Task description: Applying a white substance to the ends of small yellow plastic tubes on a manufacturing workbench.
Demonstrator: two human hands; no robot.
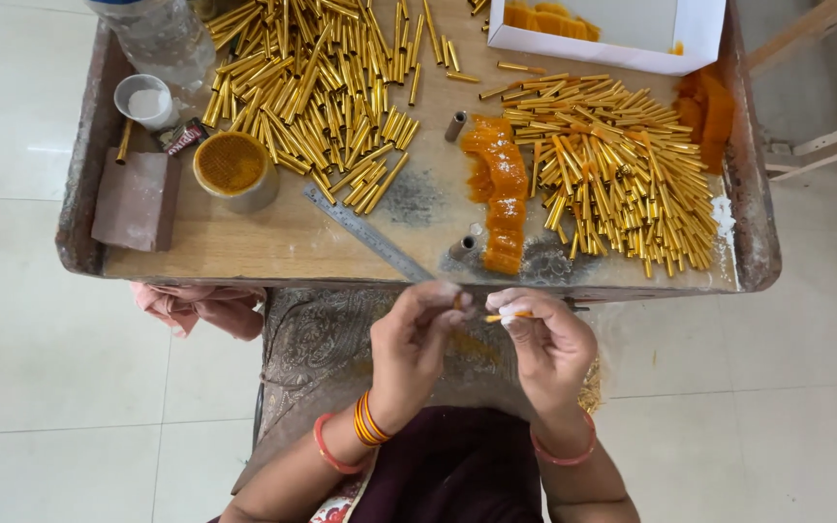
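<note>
Looking down from the head view: left hand [417,341] raised just below the near edge of the wooden tray table [273,237], fingers curled and pressed together at the tips, pinching a small dark tube piece [458,301] that mostly hides behind the fingertips. Right hand [546,339] close beside it, fingertips whitened with powder, thumb and forefinger pinching a thin orange stick [504,316] that points toward the left hand. Both hands nearly touching at the fingertips, over a lap covered with patterned cloth [317,344].

On the table, well apart from the hands: a heap of golden tubes [312,87] on the left, a second heap of golden tubes [622,169] on the right, a ridge of orange paste [499,189] between them. Steel ruler [368,234] lying diagonally near the front edge. Round tin of orange-brown material [232,167] beside a pinkish block [136,199], with a small white cup [145,101] behind. White box [651,44] with orange contents at the far right corner. Two short grey tubes [461,248] standing near the paste.
</note>
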